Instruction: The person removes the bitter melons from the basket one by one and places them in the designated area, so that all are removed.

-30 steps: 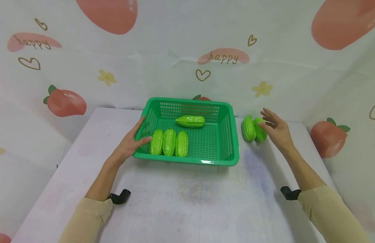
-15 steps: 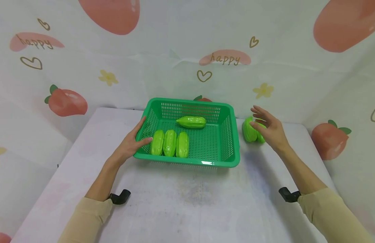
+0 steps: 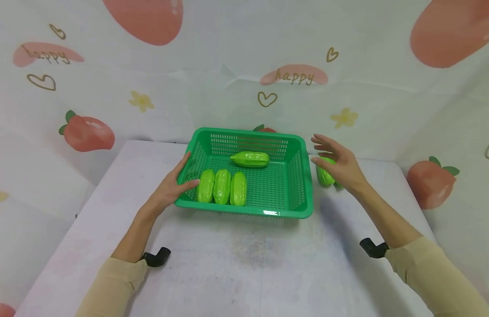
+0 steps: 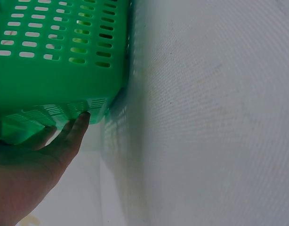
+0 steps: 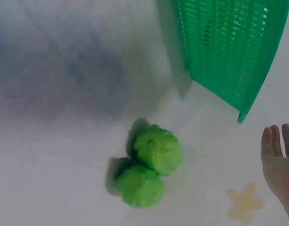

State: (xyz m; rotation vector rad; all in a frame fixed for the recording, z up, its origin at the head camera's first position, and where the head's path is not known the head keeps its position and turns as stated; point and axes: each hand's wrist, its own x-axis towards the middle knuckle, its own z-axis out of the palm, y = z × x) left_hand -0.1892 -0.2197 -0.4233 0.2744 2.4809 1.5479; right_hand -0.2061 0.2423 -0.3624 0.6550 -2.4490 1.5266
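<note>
A green plastic basket (image 3: 244,211) stands on the table. My left hand (image 3: 169,189) holds its left side, thumb over the rim and fingers along the outer wall, also seen on the wall in the left wrist view. Inside, three ridged green gourds (image 3: 222,187) lie side by side at the front left, and another gourd (image 3: 250,159) lies crosswise at the back. My right hand (image 3: 339,163) hovers beside the basket's right end, fingers apart from the thumb, holding nothing. Beneath it, two gourds (image 5: 157,149) rest on the table against each other, partly hidden in the head view.
The white table (image 3: 252,264) reaches back to a wall cloth (image 3: 228,66) printed with fruit, flowers and hearts. A black wrist mount (image 3: 157,257) sits on the left forearm, and a second black mount (image 3: 373,248) on the right.
My right hand has moved left, from over the two loose gourds toward the basket's right edge. The left hand, basket and gourds stay in place.
</note>
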